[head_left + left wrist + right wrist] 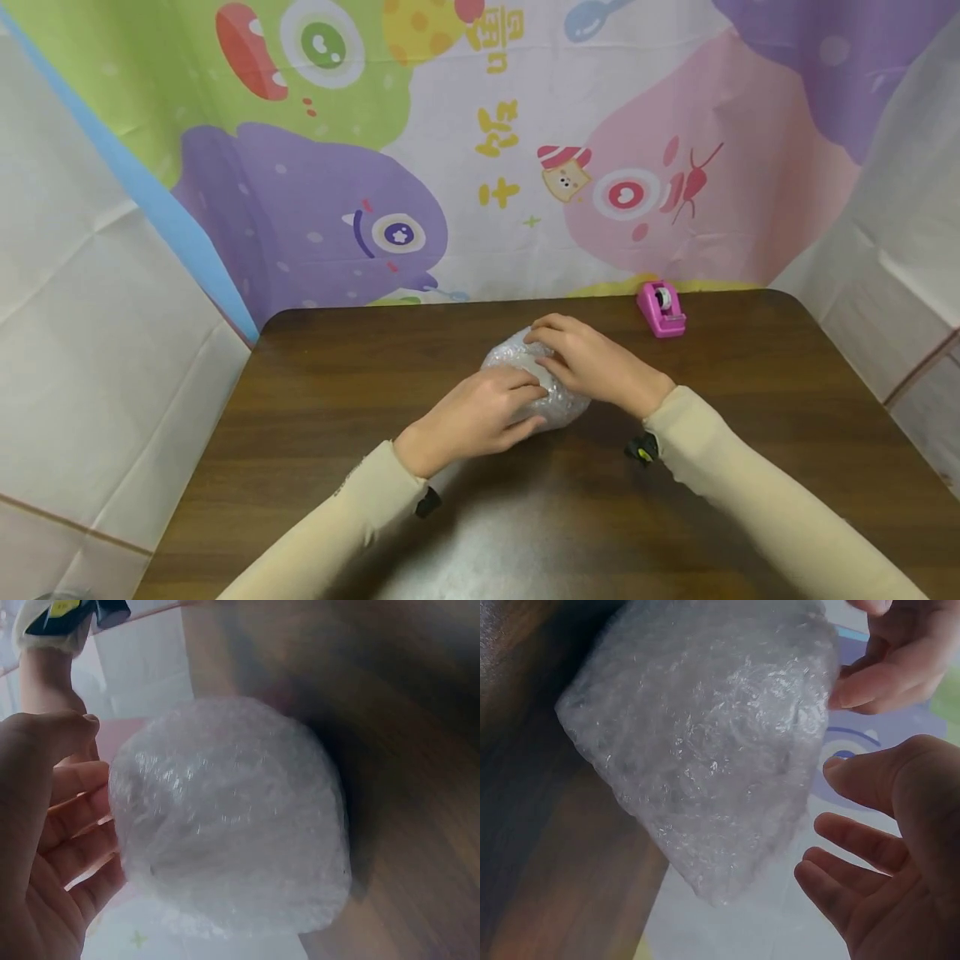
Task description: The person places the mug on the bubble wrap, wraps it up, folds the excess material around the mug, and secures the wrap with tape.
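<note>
A rounded bundle covered in clear bubble wrap stands on the table, its contents hidden by the shiny plastic. My left hand is at its near left side, palm down, with loosely bent fingertips on its upper surface. Across the top from the right reaches my right hand, fingers spread and relaxed over the wrap. In the left wrist view, the left fingers lie right at the edge of the bundle. The right wrist view has the right thumb and fingers a little apart from the wrap.
A pink tape dispenser with a roll of tape stands near the back right of the brown wooden table. Behind the table hangs a curtain with cartoon monsters. Pale cloth sheets close off both sides.
</note>
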Motion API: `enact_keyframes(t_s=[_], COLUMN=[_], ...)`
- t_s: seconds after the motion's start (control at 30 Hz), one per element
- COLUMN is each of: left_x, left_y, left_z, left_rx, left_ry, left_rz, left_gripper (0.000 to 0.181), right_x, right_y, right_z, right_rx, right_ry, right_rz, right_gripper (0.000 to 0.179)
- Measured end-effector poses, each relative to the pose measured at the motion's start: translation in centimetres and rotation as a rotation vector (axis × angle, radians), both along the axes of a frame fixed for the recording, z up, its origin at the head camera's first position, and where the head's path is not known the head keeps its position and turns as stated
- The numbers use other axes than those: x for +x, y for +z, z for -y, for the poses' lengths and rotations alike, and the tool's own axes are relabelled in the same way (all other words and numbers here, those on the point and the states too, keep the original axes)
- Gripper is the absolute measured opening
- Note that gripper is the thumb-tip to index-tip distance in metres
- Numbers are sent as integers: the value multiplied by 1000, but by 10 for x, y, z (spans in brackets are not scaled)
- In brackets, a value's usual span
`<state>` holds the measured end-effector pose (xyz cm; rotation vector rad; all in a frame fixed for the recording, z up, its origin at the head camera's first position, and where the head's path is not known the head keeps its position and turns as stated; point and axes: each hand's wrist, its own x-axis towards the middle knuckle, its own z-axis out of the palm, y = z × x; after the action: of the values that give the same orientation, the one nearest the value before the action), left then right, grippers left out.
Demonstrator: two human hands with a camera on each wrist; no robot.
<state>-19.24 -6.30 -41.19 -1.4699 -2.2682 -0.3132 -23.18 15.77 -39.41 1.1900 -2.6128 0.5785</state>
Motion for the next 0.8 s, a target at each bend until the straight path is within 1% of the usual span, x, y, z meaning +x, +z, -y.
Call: enact_keyframes(t_s=[0.13,0.23,0.47,0.63,0.8], left_x=[1,1,0,1,1], left_y=[-1,-1,0,1,1], left_z=[-7,-10,-13,-15,-14], left_rx=[-25,-44,-65,-90,-105], left_ry=[5,14,36,52,59], left_rz=[6,0,-4,-15,-3], left_gripper=[30,31,24,25,25], right_x=[-4,-6,-10,-11,-13], right_y=[-2,-3,-5,-4,-4], right_z=[3,4,7,10,12], right_rx=[6,17,46,83,97], right_ry=[-17,-25,-36,-49,-47], right_rz=[60,89,89,90,110], right_gripper=[30,31,33,33,31])
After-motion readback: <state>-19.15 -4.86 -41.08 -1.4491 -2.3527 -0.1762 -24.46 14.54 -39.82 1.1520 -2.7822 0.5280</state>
